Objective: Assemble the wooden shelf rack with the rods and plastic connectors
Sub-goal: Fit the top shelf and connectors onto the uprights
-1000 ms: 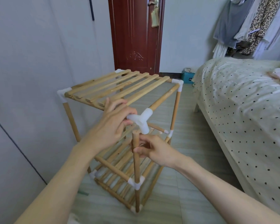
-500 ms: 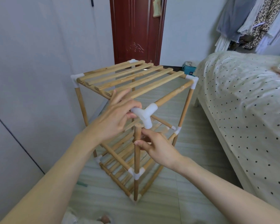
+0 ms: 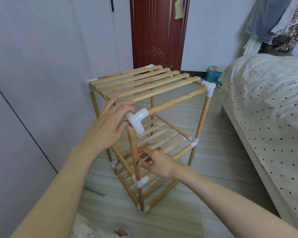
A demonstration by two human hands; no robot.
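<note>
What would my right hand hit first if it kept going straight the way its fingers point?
Most likely the upright wooden corner rod. The right hand points left with its fingertips right beside that rod, nothing visible between them, though depth is hard to judge.

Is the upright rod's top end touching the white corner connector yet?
Cannot tell. In the head view the upright rod tops out beside the connector socket, unseated, and they overlap, so no gap or contact shows plainly.

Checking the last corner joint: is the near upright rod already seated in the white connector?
No: the rod has its bare top just beside the connector, whose downward socket is open; the left hand holds the connector.
</note>
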